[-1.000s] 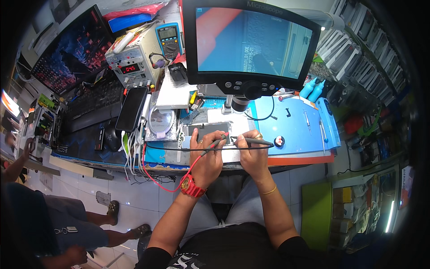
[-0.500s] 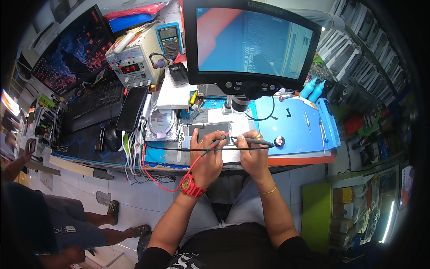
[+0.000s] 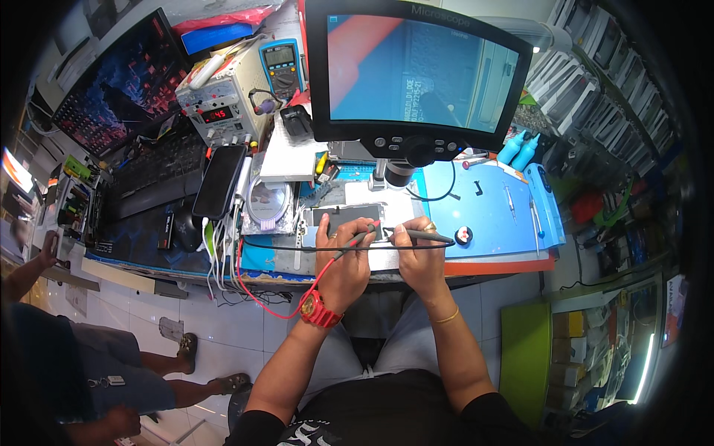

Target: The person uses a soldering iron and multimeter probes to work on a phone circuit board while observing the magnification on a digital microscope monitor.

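Observation:
My left hand (image 3: 344, 264), a red watch on its wrist, pinches a red-tipped test probe (image 3: 360, 238) whose red cable loops down past the bench edge. Between the fingers of my right hand (image 3: 422, 260) is a black test probe (image 3: 427, 236), its black cable stretching left across both hands. The two tips point toward each other at the right end of an opened phone (image 3: 346, 215) with a dark panel, lying flat on the bench. Whether the tips touch it is too small to tell. Above stands a microscope (image 3: 399, 172) with a screen (image 3: 424, 70) showing an enlarged blue-toned view.
A power supply (image 3: 216, 111) and a blue multimeter (image 3: 281, 67) stand at the back left. Nearer are a black phone (image 3: 220, 181) and a clear-wrapped spool (image 3: 268, 203). On the right, a blue mat (image 3: 487, 215) carries tweezers (image 3: 535, 223) and small parts. Another person (image 3: 111, 357) stands at left.
The red digits on the power supply have changed. Both hands and probes hold almost still, and the enlarged picture on the microscope screen has shifted slightly.

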A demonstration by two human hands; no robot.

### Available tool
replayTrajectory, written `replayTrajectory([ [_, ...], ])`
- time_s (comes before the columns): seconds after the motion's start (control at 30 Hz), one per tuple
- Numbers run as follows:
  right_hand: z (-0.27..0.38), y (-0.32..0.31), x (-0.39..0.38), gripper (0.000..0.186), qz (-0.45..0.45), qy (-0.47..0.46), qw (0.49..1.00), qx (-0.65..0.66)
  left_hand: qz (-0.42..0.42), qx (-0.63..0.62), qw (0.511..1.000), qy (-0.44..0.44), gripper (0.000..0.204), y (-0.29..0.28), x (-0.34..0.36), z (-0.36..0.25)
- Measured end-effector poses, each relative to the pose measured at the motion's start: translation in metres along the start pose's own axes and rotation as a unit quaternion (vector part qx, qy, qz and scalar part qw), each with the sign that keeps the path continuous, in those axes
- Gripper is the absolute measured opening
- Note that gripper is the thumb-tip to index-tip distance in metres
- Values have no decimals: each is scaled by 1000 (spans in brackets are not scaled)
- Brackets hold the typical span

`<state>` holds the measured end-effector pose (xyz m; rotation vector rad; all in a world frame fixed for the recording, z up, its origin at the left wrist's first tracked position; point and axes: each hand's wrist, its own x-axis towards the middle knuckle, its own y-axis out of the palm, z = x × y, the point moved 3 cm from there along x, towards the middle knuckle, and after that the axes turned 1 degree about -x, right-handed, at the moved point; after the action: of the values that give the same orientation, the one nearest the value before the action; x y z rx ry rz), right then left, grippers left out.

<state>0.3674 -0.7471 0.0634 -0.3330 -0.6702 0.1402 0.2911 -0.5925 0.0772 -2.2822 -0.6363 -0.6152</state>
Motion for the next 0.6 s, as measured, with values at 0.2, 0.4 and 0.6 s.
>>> replayTrajectory([
  [0.2,-1,0,0,12,1,4,1000,3,-1,6,1000,4,9,0,1,0],
  [0.4,0,0,1,12,-2,10,1000,9,-2,3,1000,1,10,0,0,0],
  [0.6,5,-1,2,11,3,-16,1000,-6,1,4,1000,0,9,0,0,0],
])
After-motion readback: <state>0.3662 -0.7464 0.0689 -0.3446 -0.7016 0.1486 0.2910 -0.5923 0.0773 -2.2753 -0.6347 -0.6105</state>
